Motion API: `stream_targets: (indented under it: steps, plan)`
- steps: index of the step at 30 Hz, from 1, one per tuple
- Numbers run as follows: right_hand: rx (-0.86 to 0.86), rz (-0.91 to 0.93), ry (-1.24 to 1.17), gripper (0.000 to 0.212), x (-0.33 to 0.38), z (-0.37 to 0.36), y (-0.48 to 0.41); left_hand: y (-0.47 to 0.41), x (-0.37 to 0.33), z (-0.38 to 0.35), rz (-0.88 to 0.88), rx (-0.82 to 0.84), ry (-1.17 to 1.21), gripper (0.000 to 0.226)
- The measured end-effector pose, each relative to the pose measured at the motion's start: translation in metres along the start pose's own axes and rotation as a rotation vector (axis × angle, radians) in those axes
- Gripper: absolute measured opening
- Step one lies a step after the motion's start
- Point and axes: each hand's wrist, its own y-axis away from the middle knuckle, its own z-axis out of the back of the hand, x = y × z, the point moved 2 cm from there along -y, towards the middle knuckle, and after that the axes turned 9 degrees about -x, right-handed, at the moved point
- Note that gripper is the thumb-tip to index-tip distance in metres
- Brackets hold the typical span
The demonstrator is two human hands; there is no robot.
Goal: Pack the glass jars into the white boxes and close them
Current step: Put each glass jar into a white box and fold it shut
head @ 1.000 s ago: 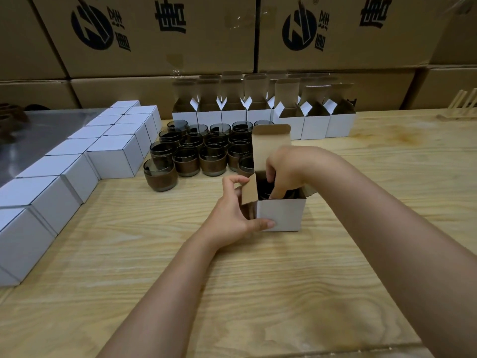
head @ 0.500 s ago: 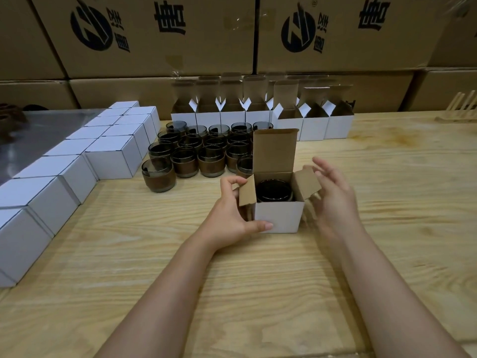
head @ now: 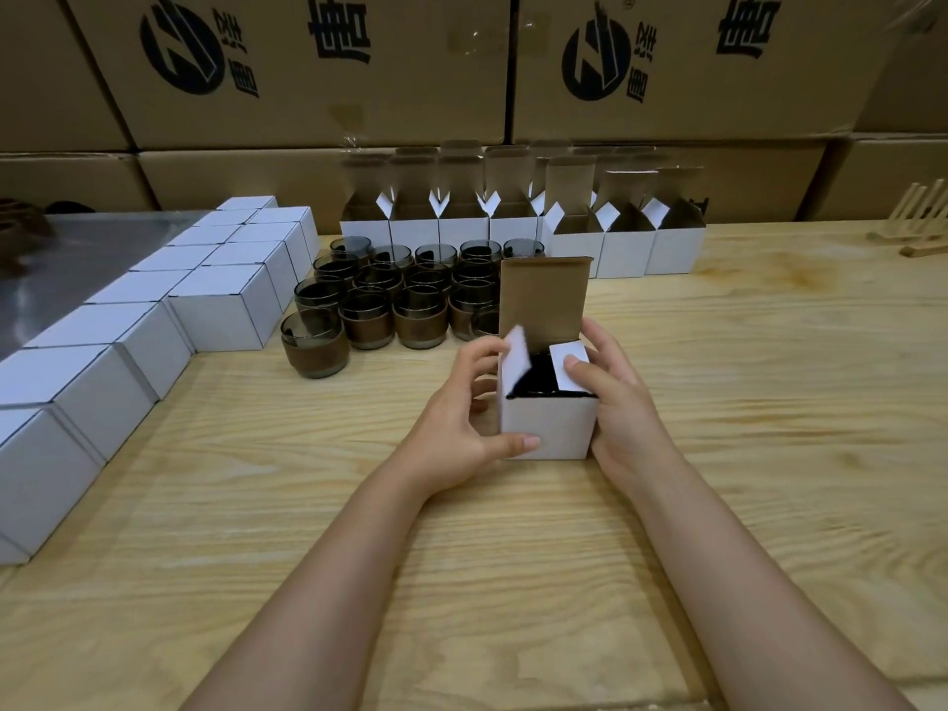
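A white box (head: 549, 425) stands on the wooden table (head: 769, 402) with a dark glass jar (head: 536, 374) inside and its brown lid flap upright. My left hand (head: 464, 423) grips the box's left side, thumb on the front, fingers folding the left side flap inward. My right hand (head: 618, 402) holds the right side, its thumb pressing the right side flap down over the jar. Several loose smoked-glass jars (head: 410, 295) stand behind the box. A row of open white boxes (head: 518, 233) lines the back.
Closed white boxes (head: 154, 320) run in two rows along the left, from the near-left edge back toward the jars. Large brown cartons (head: 308, 69) form a wall behind. A wooden rack (head: 918, 218) sits far right. A grey sheet (head: 77, 259) lies back left.
My right hand left the box after setting the jar in, then came to its right side. Both side flaps have swung from spread outward to folded in over the jar.
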Motion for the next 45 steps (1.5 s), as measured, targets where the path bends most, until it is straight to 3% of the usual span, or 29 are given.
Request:
stream_targets:
  steps: [5,8,13,18,28,35,40,45]
  plan:
    - [0.018,0.020,-0.019,0.042,-0.001,0.002,0.000,0.000,-0.004,0.000,0.014,0.017,-0.010,0.068]
    - [0.063,0.087,-0.045,0.029,-0.001,0.003,0.002,0.000,-0.005,0.000,0.016,0.012,-0.015,0.069]
    - [0.190,0.146,-0.004,0.030,0.002,0.005,0.007,0.000,-0.006,0.001,0.026,-0.021,-0.005,0.075]
    - [0.141,0.169,0.034,0.019,0.001,0.005,0.006,0.001,-0.005,0.001,0.010,-0.027,-0.011,0.076]
    - [0.124,0.125,0.031,0.022,-0.002,0.008,0.002,0.005,0.000,0.002,0.043,-0.052,0.115,0.074]
    - [0.137,0.121,0.022,0.022,-0.003,0.009,-0.001,0.008,-0.008,0.007,0.014,-0.193,0.229,0.044]
    - [0.175,0.145,0.066,0.022,-0.003,0.009,-0.002,0.007,-0.009,0.009,-0.004,-0.206,0.198,0.050]
    - [0.179,0.152,0.094,0.019,-0.002,0.010,-0.002,0.004,-0.016,0.003,-0.050,-0.263,0.118,0.023]
